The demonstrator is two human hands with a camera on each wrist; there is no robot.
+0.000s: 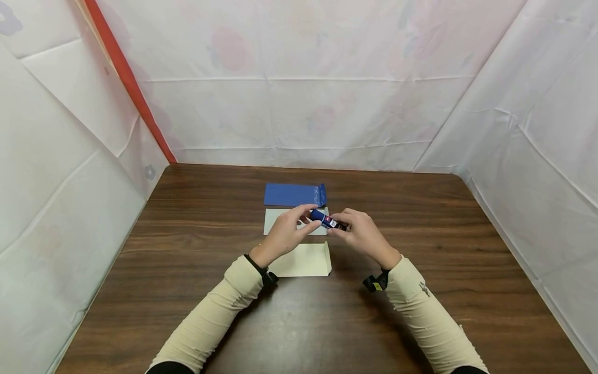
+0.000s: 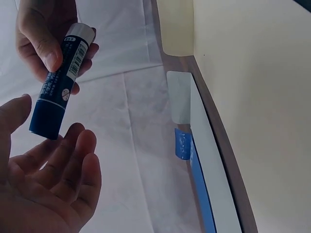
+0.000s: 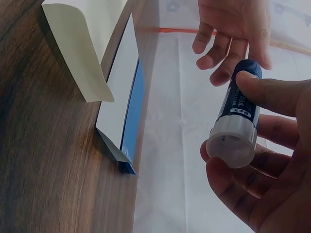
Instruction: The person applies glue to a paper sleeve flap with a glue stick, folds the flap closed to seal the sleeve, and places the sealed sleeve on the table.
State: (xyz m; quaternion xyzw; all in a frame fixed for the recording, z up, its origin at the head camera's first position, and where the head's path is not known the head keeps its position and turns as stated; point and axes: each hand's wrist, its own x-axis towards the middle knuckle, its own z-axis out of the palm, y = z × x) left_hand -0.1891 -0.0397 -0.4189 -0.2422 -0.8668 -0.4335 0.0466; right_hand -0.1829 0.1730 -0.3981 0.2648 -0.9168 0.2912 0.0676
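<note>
right hand (image 1: 363, 235): pinching one glue stick (image 1: 326, 220); left hand (image 1: 286, 231): fingers spread; envelopes (image 1: 306, 261): three

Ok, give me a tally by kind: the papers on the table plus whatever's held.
Papers: 3 (blue paper, white paper, cream paper)
Glue stick: 1, in the right grip
Total: 4

Wrinkled cream sleeves (image 1: 212, 311), dark mark (image 1: 424, 289) near right cuff (image 1: 403, 266); black wrist straps (image 1: 255, 265).
</note>
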